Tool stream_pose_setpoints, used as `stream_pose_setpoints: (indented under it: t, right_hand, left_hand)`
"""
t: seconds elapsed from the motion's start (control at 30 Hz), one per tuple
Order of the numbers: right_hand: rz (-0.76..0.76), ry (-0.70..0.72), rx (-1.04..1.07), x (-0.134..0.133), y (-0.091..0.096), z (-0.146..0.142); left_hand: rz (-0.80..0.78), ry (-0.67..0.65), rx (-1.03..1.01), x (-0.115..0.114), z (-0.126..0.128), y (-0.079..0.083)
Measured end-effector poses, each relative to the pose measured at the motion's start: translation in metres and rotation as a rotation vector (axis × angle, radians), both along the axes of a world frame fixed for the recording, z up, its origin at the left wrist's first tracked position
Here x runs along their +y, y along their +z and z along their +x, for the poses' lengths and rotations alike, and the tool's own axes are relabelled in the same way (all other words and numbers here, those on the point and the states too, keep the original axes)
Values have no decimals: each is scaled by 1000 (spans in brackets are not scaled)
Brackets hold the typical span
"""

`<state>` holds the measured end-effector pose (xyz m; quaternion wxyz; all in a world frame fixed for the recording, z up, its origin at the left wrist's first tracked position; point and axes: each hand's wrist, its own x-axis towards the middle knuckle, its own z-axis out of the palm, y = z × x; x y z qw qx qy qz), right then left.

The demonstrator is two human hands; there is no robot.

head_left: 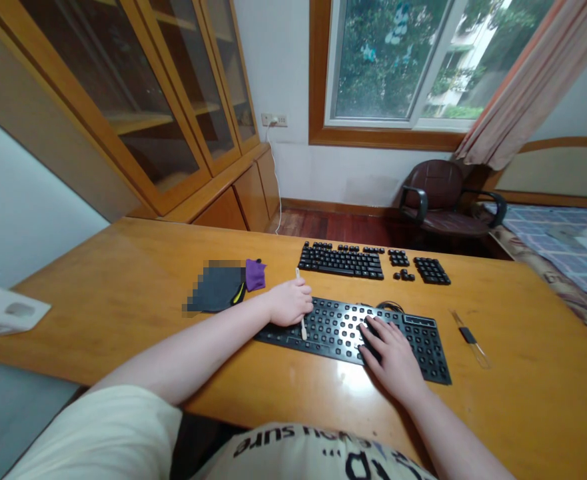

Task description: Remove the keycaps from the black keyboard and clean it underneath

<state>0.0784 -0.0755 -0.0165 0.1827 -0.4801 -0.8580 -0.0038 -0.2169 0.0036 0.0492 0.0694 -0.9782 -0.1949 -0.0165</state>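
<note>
A black keyboard base with its keycaps off lies on the wooden desk in front of me, bare switches showing. My left hand is closed round a slim white brush, whose wider lower end meets the left part of the base; its bristles are too small to make out. Flat on the right part of the base, my right hand has its fingers spread. Beyond the base, the loose black keycaps sit in keyboard order in several blocks. A wire keycap puller with a black middle lies to the right.
A dark pouch or mat, partly pixelated, and a purple cloth lie left of the keycaps. A white stand is at the desk's left edge. Beyond the desk are a glass-door cabinet and an office chair.
</note>
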Motion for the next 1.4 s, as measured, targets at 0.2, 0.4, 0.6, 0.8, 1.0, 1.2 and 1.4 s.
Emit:
stream_pose_setpoints:
  t: [0.2, 0.4, 0.6, 0.8, 1.0, 1.2, 1.4]
  right_hand:
    - [-7, -4, -12, -1, 0, 0]
    - [-10, -6, -1, -1, 2, -1]
    - [-11, -10, -22, -1, 3, -1]
    - [-9, -12, -34, -1, 3, -1]
    - [-12, -8, -27, -1, 3, -1]
    - [-15, -8, -21, -1, 1, 0]
    - [-12, -6, 1, 0, 3, 0]
  left_hand:
    - [37, 11, 37, 16, -9, -5]
    - [139, 222, 23, 36, -24, 17]
    - [26, 18, 40, 18, -9, 6]
    - [108, 145, 33, 35, -22, -1]
    - [121, 119, -12, 30, -13, 8]
    - [81, 66, 43, 26, -12, 0]
    - [158, 237, 20, 37, -18, 12]
